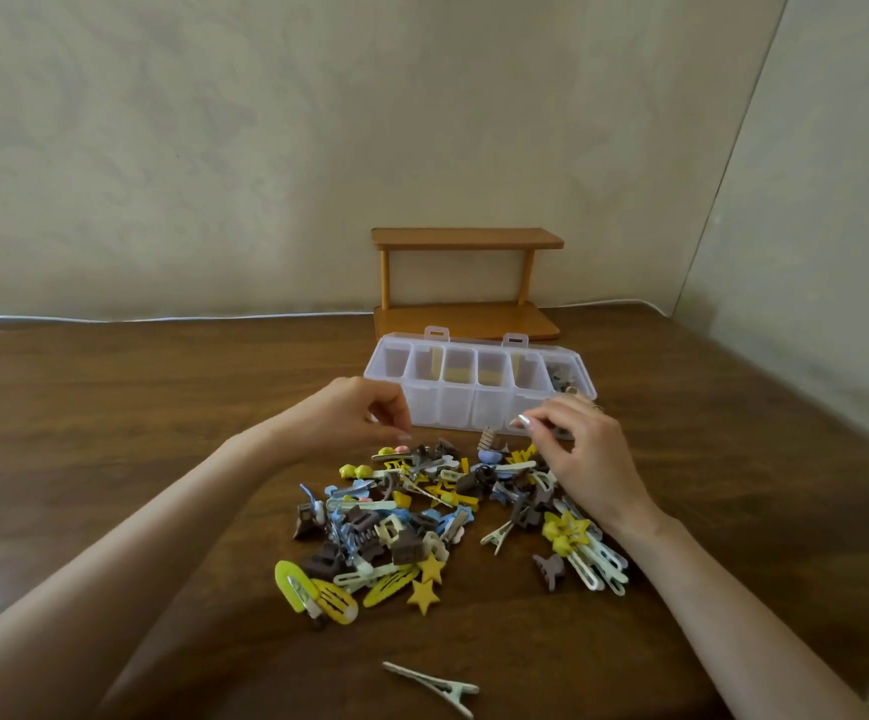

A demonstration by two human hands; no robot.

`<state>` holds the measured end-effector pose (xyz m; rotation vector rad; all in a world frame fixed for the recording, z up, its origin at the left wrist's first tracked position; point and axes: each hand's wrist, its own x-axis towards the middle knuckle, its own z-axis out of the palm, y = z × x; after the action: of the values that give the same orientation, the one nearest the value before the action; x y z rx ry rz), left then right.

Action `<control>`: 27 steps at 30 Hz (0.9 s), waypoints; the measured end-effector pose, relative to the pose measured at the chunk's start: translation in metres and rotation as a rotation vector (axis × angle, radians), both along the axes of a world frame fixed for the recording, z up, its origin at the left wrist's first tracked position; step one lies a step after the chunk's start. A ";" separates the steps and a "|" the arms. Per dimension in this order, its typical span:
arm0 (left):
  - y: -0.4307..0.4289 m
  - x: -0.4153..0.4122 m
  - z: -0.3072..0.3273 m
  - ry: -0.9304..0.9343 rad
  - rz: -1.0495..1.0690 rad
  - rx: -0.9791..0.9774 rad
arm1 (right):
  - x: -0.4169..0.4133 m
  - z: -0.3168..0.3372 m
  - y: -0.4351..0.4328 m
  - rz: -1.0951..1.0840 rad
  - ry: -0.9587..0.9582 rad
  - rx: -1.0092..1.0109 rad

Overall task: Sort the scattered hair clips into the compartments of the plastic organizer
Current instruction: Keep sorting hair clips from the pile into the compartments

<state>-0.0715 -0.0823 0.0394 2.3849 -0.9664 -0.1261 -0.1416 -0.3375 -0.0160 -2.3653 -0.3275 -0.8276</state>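
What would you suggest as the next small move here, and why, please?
Probably lower the right hand to pinch one clip from the pile beneath it. Both hands, the left hand too, look empty above the pile, and most organizer compartments appear empty.

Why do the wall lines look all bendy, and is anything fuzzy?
In the head view the wide lens bows the table edge and leans the wall corner; light is soft and dim, without glare; the hair clip pile and the organizer look fairly sharp; the picture's edges look softer and stretched.
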 end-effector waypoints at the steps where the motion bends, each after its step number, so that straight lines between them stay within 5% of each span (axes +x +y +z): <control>1: 0.007 -0.001 -0.002 0.006 0.013 -0.004 | 0.000 0.001 0.000 0.001 0.007 0.007; 10: 0.041 -0.014 -0.010 0.126 -0.003 -0.125 | 0.000 0.000 0.000 0.030 0.067 0.010; 17: 0.054 -0.025 0.003 0.132 -0.128 0.008 | -0.001 0.000 0.000 0.028 0.095 0.035; 27: 0.065 -0.023 0.004 0.264 0.013 0.414 | -0.001 0.001 -0.001 0.021 0.126 0.036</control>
<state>-0.0943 -0.0172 0.0435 2.6519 -0.8616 -0.6776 -0.1427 -0.3384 -0.0155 -2.3635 -0.2824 -0.6657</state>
